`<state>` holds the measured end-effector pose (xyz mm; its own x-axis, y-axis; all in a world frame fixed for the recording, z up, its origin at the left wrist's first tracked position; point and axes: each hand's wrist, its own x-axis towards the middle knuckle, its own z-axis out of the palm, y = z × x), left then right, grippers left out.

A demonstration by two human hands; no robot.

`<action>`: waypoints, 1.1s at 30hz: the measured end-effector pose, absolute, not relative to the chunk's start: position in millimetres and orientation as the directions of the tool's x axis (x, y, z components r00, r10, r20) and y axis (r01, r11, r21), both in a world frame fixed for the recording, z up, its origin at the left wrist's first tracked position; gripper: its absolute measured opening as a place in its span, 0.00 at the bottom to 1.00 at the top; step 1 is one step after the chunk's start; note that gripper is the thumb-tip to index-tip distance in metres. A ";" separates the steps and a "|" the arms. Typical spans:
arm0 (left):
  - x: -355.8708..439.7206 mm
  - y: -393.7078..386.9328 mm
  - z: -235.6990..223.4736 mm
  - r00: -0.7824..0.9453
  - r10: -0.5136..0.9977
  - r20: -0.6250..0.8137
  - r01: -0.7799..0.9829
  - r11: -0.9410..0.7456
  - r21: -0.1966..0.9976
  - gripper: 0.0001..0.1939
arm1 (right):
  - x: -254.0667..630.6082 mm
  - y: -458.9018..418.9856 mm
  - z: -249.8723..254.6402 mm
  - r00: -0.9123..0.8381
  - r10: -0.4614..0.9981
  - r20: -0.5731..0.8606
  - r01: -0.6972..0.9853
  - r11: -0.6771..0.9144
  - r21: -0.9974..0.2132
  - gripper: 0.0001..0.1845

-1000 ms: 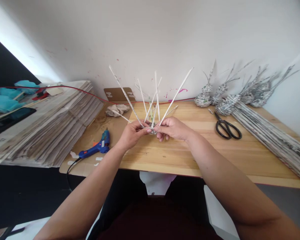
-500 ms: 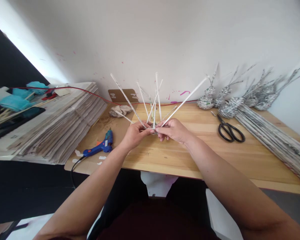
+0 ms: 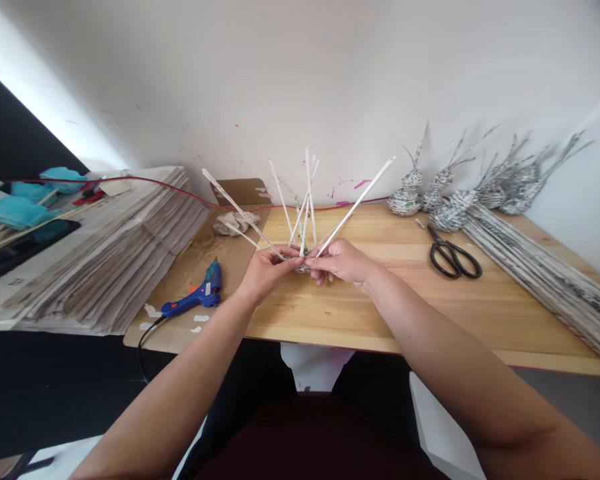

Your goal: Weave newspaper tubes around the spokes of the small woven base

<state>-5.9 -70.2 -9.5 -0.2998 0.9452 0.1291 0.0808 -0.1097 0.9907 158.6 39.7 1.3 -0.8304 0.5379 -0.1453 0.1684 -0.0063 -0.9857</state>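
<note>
Above the wooden table, both my hands hold a small woven piece of rolled newspaper tubes (image 3: 303,268), its several long tubes fanning up and outward. My left hand (image 3: 269,270) pinches the woven base from the left, thumb in front. From the right, my right hand (image 3: 341,262) closes on the same base with thumb and fingertips, beside a long white paper tube (image 3: 360,200) that slants up to the right. Part of the base is hidden by my fingers.
A blue glue gun (image 3: 195,297) lies on cardboard at left, by a tall newspaper stack (image 3: 115,260). Black scissors (image 3: 454,259), several woven gourd shapes (image 3: 405,197) and a bundle of paper tubes (image 3: 545,280) are at right. A crumpled cloth (image 3: 236,223) lies behind.
The left-hand tube has tilted lower and further outward. My hands stay pinched on the woven base, with only small finger shifts. The whole view has moved slightly.
</note>
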 end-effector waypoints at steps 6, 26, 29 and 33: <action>-6.3 -70.1 -7.2 -0.253 0.955 0.153 0.194 -0.105 0.975 0.15 | 159.1 40.2 2.1 -0.834 0.517 -0.194 0.207 -0.032 -0.978 0.12; -19.4 -77.5 4.4 -0.244 0.969 0.023 0.089 -0.002 0.996 0.20 | 171.9 42.1 26.6 -0.759 0.627 0.175 -0.166 0.073 -0.983 0.13; -18.0 -77.1 5.1 -0.248 0.968 0.037 0.089 -0.016 0.996 0.19 | 170.0 38.4 22.7 -0.812 0.567 0.140 -0.093 0.111 -0.989 0.11; -15.4 -75.4 5.4 -0.250 0.966 0.061 0.110 -0.034 0.993 0.18 | 164.9 31.3 12.7 -0.831 0.542 0.121 0.079 0.331 -0.940 0.09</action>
<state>-15.4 -75.4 5.4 -0.2501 0.9663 0.0612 0.1102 -0.0344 0.9933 164.9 31.3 12.7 -0.8314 0.5424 0.1209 0.0789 0.3305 -0.9405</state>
